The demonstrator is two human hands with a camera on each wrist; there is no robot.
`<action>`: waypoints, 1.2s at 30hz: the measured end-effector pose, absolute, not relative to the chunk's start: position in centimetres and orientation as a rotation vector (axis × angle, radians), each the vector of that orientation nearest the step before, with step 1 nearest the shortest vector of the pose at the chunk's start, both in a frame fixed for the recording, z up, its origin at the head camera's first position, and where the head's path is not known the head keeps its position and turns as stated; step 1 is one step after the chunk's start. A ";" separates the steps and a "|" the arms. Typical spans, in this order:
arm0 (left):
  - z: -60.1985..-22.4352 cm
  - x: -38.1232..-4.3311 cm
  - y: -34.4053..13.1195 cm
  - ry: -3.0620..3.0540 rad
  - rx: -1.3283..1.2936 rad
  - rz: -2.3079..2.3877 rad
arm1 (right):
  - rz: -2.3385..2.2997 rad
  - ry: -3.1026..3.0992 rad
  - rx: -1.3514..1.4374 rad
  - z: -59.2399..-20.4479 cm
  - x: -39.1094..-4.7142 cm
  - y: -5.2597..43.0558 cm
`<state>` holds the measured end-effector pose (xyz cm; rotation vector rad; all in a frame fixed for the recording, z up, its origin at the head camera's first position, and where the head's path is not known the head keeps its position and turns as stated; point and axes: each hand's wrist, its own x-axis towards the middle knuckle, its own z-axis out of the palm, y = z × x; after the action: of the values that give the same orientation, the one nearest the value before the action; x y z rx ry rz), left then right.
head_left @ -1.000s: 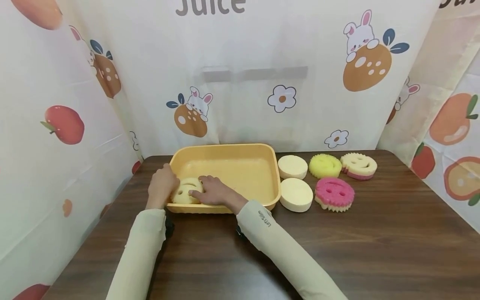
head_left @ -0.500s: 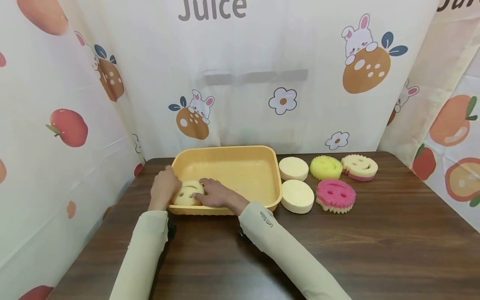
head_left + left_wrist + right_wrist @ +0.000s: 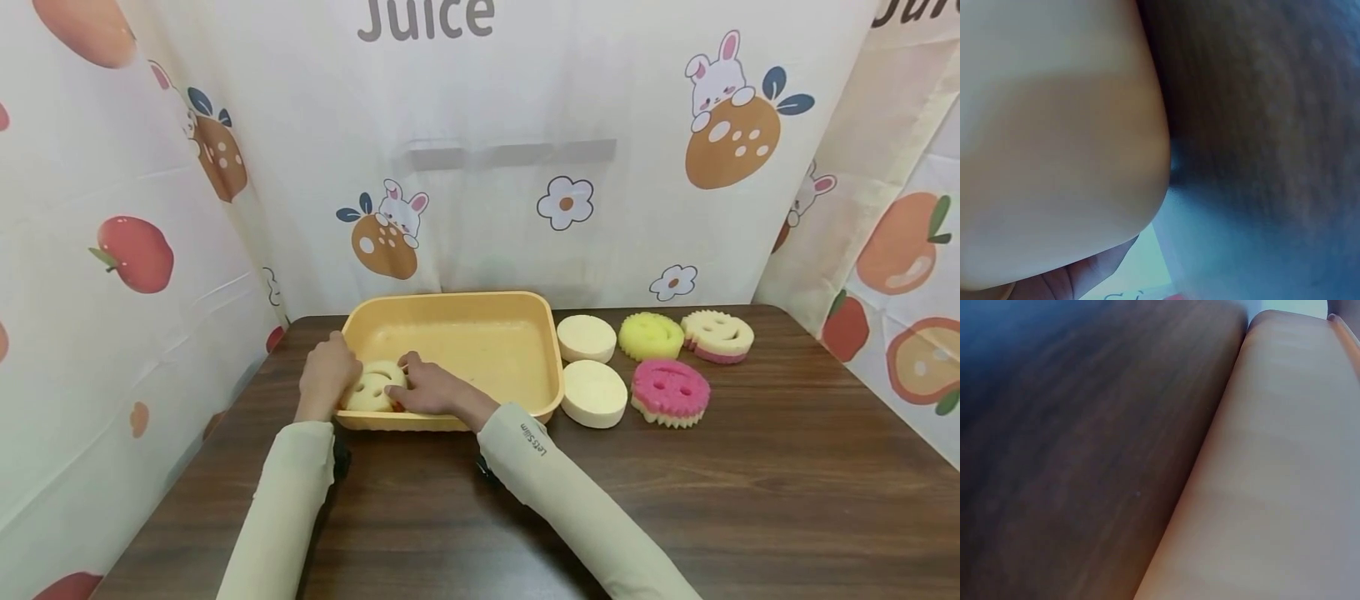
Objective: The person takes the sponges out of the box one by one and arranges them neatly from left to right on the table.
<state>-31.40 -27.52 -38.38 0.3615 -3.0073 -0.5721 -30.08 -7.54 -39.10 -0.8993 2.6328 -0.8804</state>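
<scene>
A round cream smiley-face sponge (image 3: 377,385) lies in the front left corner of the yellow tray (image 3: 480,310). A bit of reddish edge shows under it by the right thumb. My left hand (image 3: 327,375) reaches over the tray's left rim, its fingers curled down at the sponge's left side and the fingertips hidden. From the right, my right hand (image 3: 435,387) grips the sponge, thumb on its near face and fingers at its far right edge. Both wrist views are mostly filled by the tray's outer wall (image 3: 1072,162), with part of the left hand showing below it.
Right of the tray, two plain cream discs (image 3: 595,393) stand one behind the other. Beyond them are a yellow smiley sponge (image 3: 651,336), a pink smiley sponge (image 3: 670,386) and a cream-and-pink one (image 3: 718,333). A printed curtain (image 3: 480,233) closes off the back of the brown table (image 3: 750,483).
The head view has shifted slightly. Both hands stay at the sponge in the tray's corner; the right fingers have moved a little, and a reddish edge now shows beneath the sponge.
</scene>
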 end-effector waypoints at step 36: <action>-38.2 -31.3 -27.7 -3.013 0.331 -0.537 | -1.500 2.720 -0.654 -38.7 -29.9 -6.8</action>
<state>-31.34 -27.69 -38.21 0.3313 -3.0128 -0.5371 -29.93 -6.77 -38.67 -0.6537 2.7200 -1.5001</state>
